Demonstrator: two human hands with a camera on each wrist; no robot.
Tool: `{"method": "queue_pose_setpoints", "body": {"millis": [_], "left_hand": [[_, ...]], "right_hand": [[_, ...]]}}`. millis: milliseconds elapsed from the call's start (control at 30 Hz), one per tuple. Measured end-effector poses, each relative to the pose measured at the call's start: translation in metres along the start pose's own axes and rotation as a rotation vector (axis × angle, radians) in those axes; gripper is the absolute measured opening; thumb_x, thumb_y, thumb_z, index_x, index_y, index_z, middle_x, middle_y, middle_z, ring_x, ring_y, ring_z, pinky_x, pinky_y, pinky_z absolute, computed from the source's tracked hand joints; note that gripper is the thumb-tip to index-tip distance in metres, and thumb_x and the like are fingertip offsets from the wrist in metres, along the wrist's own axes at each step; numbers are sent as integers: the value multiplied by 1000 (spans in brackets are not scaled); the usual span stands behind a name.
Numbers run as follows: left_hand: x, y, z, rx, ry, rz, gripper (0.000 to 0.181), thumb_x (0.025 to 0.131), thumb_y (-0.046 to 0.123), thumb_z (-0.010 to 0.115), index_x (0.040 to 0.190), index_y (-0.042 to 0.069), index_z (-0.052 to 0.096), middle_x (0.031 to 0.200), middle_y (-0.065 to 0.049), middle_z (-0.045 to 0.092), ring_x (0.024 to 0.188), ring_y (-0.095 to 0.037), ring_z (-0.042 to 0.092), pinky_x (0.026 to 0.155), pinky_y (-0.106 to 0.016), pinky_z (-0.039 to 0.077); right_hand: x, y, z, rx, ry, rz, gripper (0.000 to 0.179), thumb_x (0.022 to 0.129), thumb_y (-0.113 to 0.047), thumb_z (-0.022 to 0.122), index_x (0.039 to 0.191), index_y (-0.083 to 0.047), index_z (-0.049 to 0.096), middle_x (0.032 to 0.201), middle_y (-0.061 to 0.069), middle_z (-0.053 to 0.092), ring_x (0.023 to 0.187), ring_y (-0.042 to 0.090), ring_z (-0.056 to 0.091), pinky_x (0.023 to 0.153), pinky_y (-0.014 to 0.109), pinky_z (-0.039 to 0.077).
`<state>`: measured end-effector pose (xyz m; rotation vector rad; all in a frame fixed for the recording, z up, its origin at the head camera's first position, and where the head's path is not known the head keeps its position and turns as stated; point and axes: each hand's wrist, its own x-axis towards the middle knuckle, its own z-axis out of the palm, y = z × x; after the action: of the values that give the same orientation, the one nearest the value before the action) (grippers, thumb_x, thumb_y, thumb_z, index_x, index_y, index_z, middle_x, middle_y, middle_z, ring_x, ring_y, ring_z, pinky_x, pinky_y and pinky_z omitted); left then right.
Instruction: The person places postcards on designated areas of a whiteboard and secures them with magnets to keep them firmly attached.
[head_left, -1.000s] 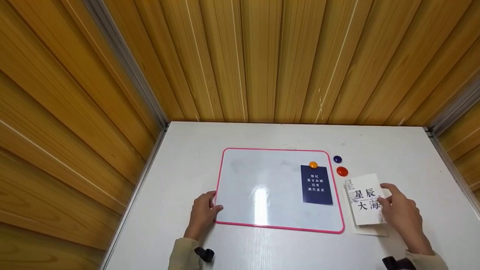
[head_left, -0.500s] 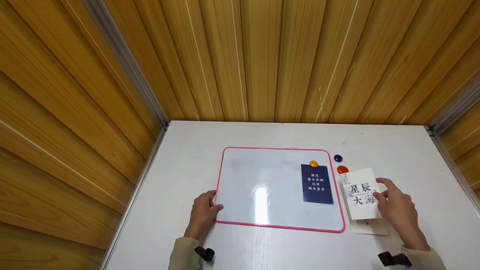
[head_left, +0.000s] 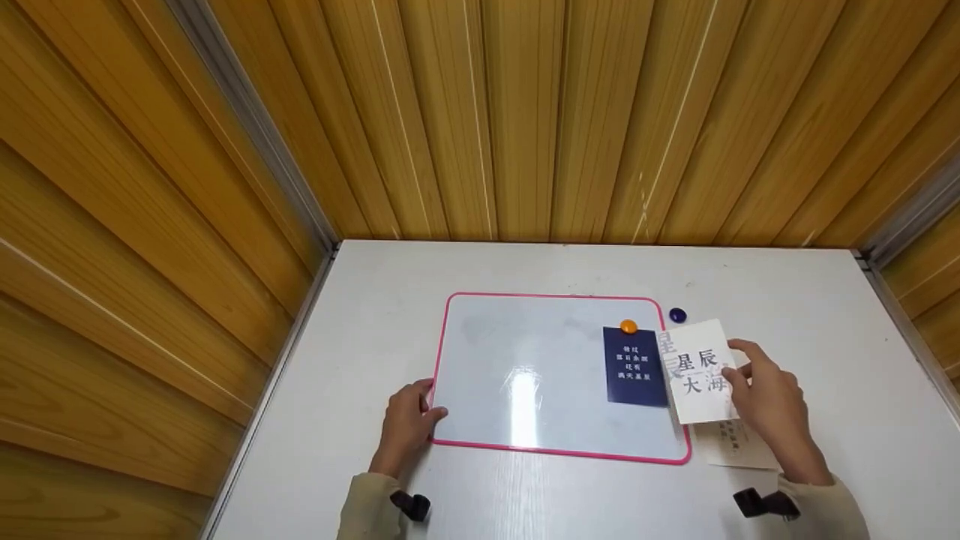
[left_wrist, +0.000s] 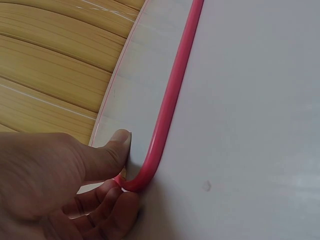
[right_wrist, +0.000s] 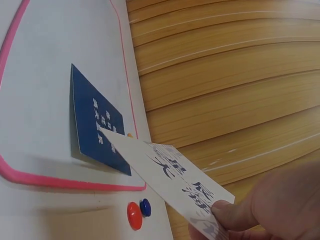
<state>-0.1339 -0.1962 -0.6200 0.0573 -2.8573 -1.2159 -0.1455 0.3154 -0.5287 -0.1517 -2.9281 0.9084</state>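
Observation:
A whiteboard [head_left: 555, 360] with a pink frame lies on the table. My left hand [head_left: 407, 424] grips its lower left corner, thumb on the white face and fingers at the frame's outer side. On the board's right side is a dark blue card [head_left: 634, 382] with white characters, an orange round magnet [head_left: 628, 327] at its top edge. My right hand [head_left: 772, 397] pinches a white card [head_left: 701, 397] with black characters by its right edge. That card is raised and tilted, overlapping the board's right frame and the blue card's edge in the head view.
Beside the board's upper right corner lies a dark blue magnet [head_left: 678, 315]. A red magnet [right_wrist: 134, 216], hidden in the head view, shows in the right wrist view. A cream card [head_left: 739, 446] lies partly under the held one. Wood-patterned walls [head_left: 525, 120] stand behind the table.
My right hand has carried the white card leftward and up, over the board's right edge, covering the red magnet and uncovering more of the cream card. My left hand stays on the corner.

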Motion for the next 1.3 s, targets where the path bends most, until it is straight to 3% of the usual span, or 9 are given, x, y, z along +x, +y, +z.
{"method": "queue_pose_setpoints", "body": {"millis": [200,700,900,1067,1300], "left_hand": [[0,1,0,15,8,-21,54,85,10,84,134,0,64,78,-1,52,72,-15,46,62,-30,39],[-1,0,1,18,12,4,53,85,8,83,134,-1,64,81,-4,54,74,-16,46,65,-32,39],[-2,2,1,16,1,-12,54,85,9,83,135,0,64,82,-4,55,74,-16,47,64,-32,40],[-2,3,0,10,-2,-25,54,86,10,83,135,1,64,83,-4,55,76,-17,47,66,-33,41],[-2,3,0,10,-6,-42,53,86,11,83,135,2,64,83,-3,56,77,-17,48,67,-34,41]], "right_hand": [[5,-17,7,19,10,-23,50,102,-10,60,149,-3,45,102,28,66,67,27,58,53,35,38],[16,-44,23,60,-27,-54,51,101,-10,62,149,-3,45,100,23,65,70,27,57,55,34,42],[22,-54,35,88,-32,-84,49,101,-9,63,147,1,48,96,20,65,74,27,58,56,34,43],[29,-63,50,118,-35,-118,45,99,-7,63,142,2,53,90,18,67,68,25,59,56,35,44],[35,-79,71,147,-64,-111,46,97,-6,65,141,1,56,82,11,64,67,23,56,58,34,42]]}}
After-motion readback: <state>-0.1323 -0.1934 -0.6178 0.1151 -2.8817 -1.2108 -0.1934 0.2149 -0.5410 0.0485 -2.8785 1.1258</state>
